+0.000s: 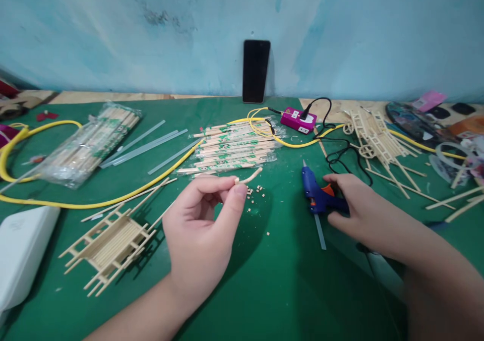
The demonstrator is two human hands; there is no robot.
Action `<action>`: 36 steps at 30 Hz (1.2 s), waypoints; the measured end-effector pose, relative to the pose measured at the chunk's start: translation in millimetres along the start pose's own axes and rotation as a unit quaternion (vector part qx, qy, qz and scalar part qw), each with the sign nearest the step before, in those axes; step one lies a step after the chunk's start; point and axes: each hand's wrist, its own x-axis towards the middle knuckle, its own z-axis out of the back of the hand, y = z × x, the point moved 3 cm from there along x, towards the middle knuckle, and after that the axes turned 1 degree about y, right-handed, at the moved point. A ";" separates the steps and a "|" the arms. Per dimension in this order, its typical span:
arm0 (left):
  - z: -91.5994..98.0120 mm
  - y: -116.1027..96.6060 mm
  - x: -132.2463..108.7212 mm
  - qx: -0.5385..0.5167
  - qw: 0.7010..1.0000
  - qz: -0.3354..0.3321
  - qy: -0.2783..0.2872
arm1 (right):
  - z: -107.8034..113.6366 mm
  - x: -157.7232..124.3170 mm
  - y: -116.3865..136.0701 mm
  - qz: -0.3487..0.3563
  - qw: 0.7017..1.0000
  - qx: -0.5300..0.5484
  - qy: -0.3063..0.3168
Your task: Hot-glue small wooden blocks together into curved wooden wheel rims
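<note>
My left hand (pixel 200 230) pinches a thin curved wooden strip (pixel 249 176) between thumb and forefinger, just above several tiny wooden cubes (pixel 252 192) scattered on the green mat (pixel 280 280). My right hand (pixel 366 215) is wrapped around the handle of a blue hot glue gun (pixel 317 195) with an orange trigger. A translucent glue stick (pixel 319 232) lies under the gun's front. Left of my left hand sits a small frame (pixel 109 245) of pale wooden sticks, and a similar, larger wooden structure (pixel 376 139) lies beyond my right hand.
Plastic-wrapped bundles of wooden chopsticks (pixel 236 147) and a bagged bundle (pixel 91 144) lie at the back, beside loose glue sticks (pixel 139 144). A yellow cable (pixel 113 200) curves across the mat. A magenta power socket (pixel 298 120), an upright black phone (pixel 256 71) and a white box (pixel 20 250) stand around.
</note>
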 end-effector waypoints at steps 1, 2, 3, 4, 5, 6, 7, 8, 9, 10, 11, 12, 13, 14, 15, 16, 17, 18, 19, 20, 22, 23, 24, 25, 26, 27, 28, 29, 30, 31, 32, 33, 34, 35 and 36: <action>0.4 -0.1 0.9 0.003 1.000 -0.008 -0.002 | 3.8 0.2 3.0 0.003 1.000 0.005 -0.018; 0.7 0.0 1.9 0.003 1.000 -0.015 -0.005 | 8.4 0.6 7.1 0.006 0.999 0.013 -0.048; 1.1 0.3 3.2 0.001 1.000 -0.021 -0.009 | 13.4 1.0 12.3 0.012 0.996 0.025 -0.087; 1.5 0.9 4.7 0.000 1.000 -0.024 -0.014 | 18.3 1.4 18.6 0.021 0.991 0.039 -0.126; 2.0 1.7 6.3 0.000 0.999 -0.026 -0.020 | 22.3 1.7 25.9 0.032 0.985 0.055 -0.160; 2.5 2.6 7.9 0.002 0.999 -0.026 -0.027 | 25.0 2.2 34.5 0.048 0.980 0.069 -0.182; 3.0 3.6 9.5 0.003 0.999 -0.025 -0.032 | 26.0 3.1 43.9 0.065 0.977 0.078 -0.189; 3.4 4.7 11.1 0.003 0.999 -0.024 -0.036 | 25.3 4.4 54.0 0.083 0.976 0.082 -0.186; 3.9 5.8 12.6 0.002 0.999 -0.025 -0.039 | 22.9 6.2 64.9 0.109 0.976 0.077 -0.174; 4.3 6.9 14.1 -0.002 0.999 -0.027 -0.042 | 19.2 8.5 75.6 0.132 0.976 0.068 -0.159; 4.7 7.9 15.5 -0.007 0.999 -0.030 -0.045 | 14.0 11.4 85.9 0.155 0.977 0.053 -0.136; 5.1 9.0 16.8 -0.012 0.998 -0.032 -0.048 | 7.0 14.6 96.1 0.185 0.977 0.016 -0.101; 5.4 9.9 18.0 -0.017 0.998 -0.034 -0.051 | 0.4 18.0 104.3 0.202 0.976 -0.002 -0.080; 5.7 10.9 19.1 -0.021 0.998 -0.034 -0.053 | -5.8 21.5 111.1 0.212 0.975 -0.016 -0.067; 5.8 11.8 19.9 -0.026 0.998 -0.033 -0.053 | -11.7 24.8 116.8 0.218 0.974 -0.031 -0.057; 5.8 12.7 20.6 -0.030 0.998 -0.029 -0.052 | -17.2 27.8 121.3 0.223 0.973 -0.042 -0.049; 5.8 13.5 21.0 -0.033 0.998 -0.024 -0.050 | -22.2 30.2 125.0 0.228 0.971 -0.054 -0.042; 5.9 14.2 21.1 -0.036 0.998 -0.018 -0.047 | -26.6 32.1 127.8 0.231 0.970 -0.066 -0.036; 5.9 14.9 21.1 -0.039 0.998 -0.012 -0.043 | -30.2 33.5 129.8 0.232 0.969 -0.077 -0.032; 6.1 15.3 21.0 -0.041 0.998 -0.007 -0.039 | -33.0 34.5 131.2 0.231 0.969 -0.086 -0.032; 6.6 15.5 20.7 -0.044 0.998 -0.004 -0.035 | -36.7 35.7 132.1 0.223 0.969 -0.102 -0.038; 6.8 15.3 20.6 -0.044 0.998 -0.005 -0.034 | -37.9 36.2 132.0 0.220 0.969 -0.107 -0.041; 7.1 14.9 20.6 -0.044 0.998 -0.006 -0.032 | -38.9 36.7 131.6 0.217 0.969 -0.111 -0.042; 7.3 14.4 20.7 -0.044 0.999 -0.007 -0.031 | -39.8 37.4 131.2 0.215 0.969 -0.114 -0.042; 7.4 13.9 20.8 -0.044 0.999 -0.009 -0.030 | -40.7 38.1 130.6 0.213 0.969 -0.117 -0.042; 7.4 13.4 20.9 -0.044 0.999 -0.010 -0.029 | -41.5 38.9 130.0 0.209 0.970 -0.120 -0.043; 7.3 13.0 21.0 -0.045 0.999 -0.011 -0.027 | -42.4 39.7 129.4 0.204 0.970 -0.122 -0.044; 7.2 12.7 21.0 -0.045 0.999 -0.011 -0.026 | -43.4 40.3 129.1 0.199 0.971 -0.125 -0.044; 7.1 12.6 21.0 -0.046 0.999 -0.011 -0.025 | -44.5 40.8 129.1 0.194 0.972 -0.127 -0.044; 7.0 12.6 21.0 -0.046 0.999 -0.010 -0.025 | -45.7 41.0 129.6 0.191 0.972 -0.128 -0.043; 6.8 12.6 20.9 -0.047 0.999 -0.010 -0.025 | -46.9 40.9 130.4 0.189 0.973 -0.130 -0.041; 6.6 12.7 20.8 -0.048 0.998 -0.010 -0.025 | -47.9 40.6 131.5 0.185 0.973 -0.131 -0.040; 6.3 12.8 20.6 -0.049 0.998 -0.009 -0.025 | -48.7 40.3 132.8 0.181 0.974 -0.133 -0.039; 6.1 12.9 20.5 -0.049 0.998 -0.008 -0.024 | -49.3 39.9 134.4 0.176 0.975 -0.134 -0.040; 5.9 13.0 20.4 -0.050 0.998 -0.006 -0.023 | -49.8 39.5 136.1 0.171 0.975 -0.134 -0.039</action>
